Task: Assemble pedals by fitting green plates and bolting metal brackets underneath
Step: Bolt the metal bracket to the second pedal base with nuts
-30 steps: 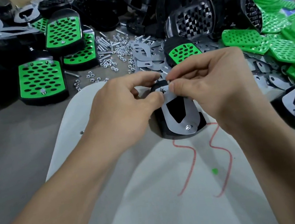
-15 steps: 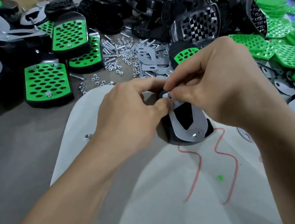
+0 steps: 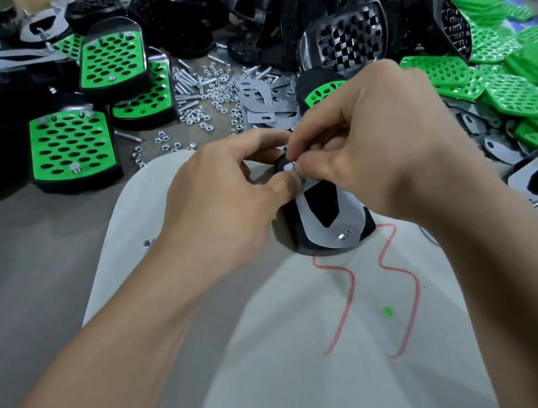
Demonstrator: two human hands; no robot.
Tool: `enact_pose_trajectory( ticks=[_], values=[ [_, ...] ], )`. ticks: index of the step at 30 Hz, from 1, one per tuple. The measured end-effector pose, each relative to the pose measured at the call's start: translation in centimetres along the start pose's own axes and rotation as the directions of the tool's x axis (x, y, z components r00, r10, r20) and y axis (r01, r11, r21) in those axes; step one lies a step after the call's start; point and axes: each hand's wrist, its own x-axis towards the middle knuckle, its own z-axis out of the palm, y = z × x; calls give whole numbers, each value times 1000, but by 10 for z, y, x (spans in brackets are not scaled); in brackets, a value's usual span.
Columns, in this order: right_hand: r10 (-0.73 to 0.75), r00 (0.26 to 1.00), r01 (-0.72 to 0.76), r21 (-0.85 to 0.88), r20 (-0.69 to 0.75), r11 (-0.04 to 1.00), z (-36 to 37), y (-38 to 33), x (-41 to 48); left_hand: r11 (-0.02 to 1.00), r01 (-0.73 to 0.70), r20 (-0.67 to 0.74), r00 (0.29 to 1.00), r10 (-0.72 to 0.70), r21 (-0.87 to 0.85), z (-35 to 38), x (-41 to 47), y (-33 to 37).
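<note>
At frame centre, the left hand (image 3: pixel 222 203) gripped the upturned pedal (image 3: pixel 294 233) and the right hand (image 3: pixel 381 153) pinched a nut (image 3: pixel 293 165) at the upper end of the bracket (image 3: pixel 330 242) — best started square, with the bracket held flat, lest it cross-thread.

Nothing legible here, just two red hand-drawn squiggly lines (image 3: pixel 353 282) on the pale grey flat board (image 3: pixel 287 391), just beside the black plastic pedal (image 3: pixel 290 229).
</note>
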Motion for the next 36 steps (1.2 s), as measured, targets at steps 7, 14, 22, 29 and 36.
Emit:
enact_pose_trajectory(
  ticks=[7, 14, 22, 29, 36],
  values=[
    [-20, 1000, 20, -12, 21, 1000, -2, 2, 1, 1000, -10, -13, 1000, 10, -4, 0, 0, 0],
    [-7, 998, 2, 79, 69, 997, -5, 8, 0, 1000, -11, -25, 1000, 11, 2, 1, 0, -1],
    [-55, 998, 54, 48, 17, 997, -2, 6, -1, 999, -36, -15, 999, 36, 0, 1, 0, -3],
    [-148, 989, 147, -84, -4, 986, -2, 4, -1, 998, -56, -31, 998, 57, 10, 2, 0, -6],
    [-201, 980, 200, -161, 10, 967, -2, 4, -1, 997, -74, -21, 997, 75, 34, 2, 1, -6]
  ],
)
